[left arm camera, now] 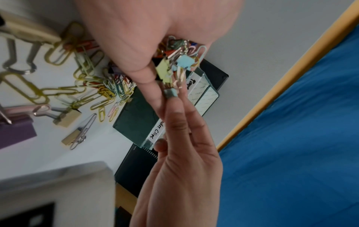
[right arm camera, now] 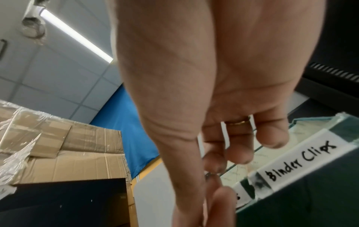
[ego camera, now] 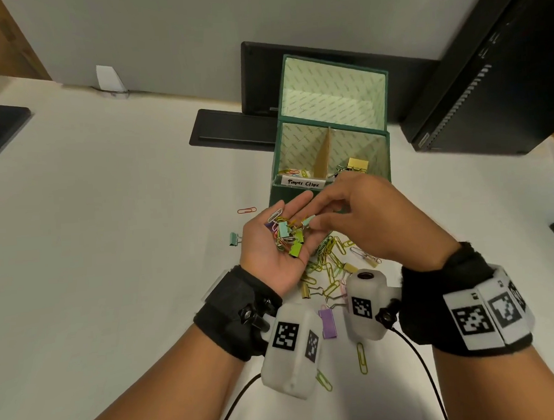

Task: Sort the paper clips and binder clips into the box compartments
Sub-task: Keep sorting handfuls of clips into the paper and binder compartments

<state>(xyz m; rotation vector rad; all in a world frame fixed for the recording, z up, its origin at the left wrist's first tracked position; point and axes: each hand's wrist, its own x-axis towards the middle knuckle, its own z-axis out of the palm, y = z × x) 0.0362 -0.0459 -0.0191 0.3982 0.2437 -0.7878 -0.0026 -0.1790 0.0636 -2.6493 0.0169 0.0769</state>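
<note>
Sorting has barely begun, judging by how little lies inside the green box (ego camera: pixel 300 195): a few paper clips (ego camera: pixel 291 172) in its left compartment behind the "Paper Clips" label, and a gold binder clip (ego camera: pixel 357 164) with perhaps one more in the right compartment. Just in front of the box, the left hand (ego camera: pixel 275 242) is cupped palm-up, fingers loosely curled around a tangled handful of mixed clips (ego camera: pixel 286 236). The right hand (ego camera: pixel 359 215) reaches into that handful, thumb and fingertips narrowed to a pinch on a small pale green binder clip (left arm camera: pixel 170 93). Most of the work remains: a heap of paper clips and binder clips (ego camera: pixel 330 265) lies on the table nearer the person than the box, with a purple binder clip (ego camera: pixel 328 322), a green binder clip (ego camera: pixel 235 239) and a red paper clip (ego camera: pixel 247 210) off to the box's left.
</note>
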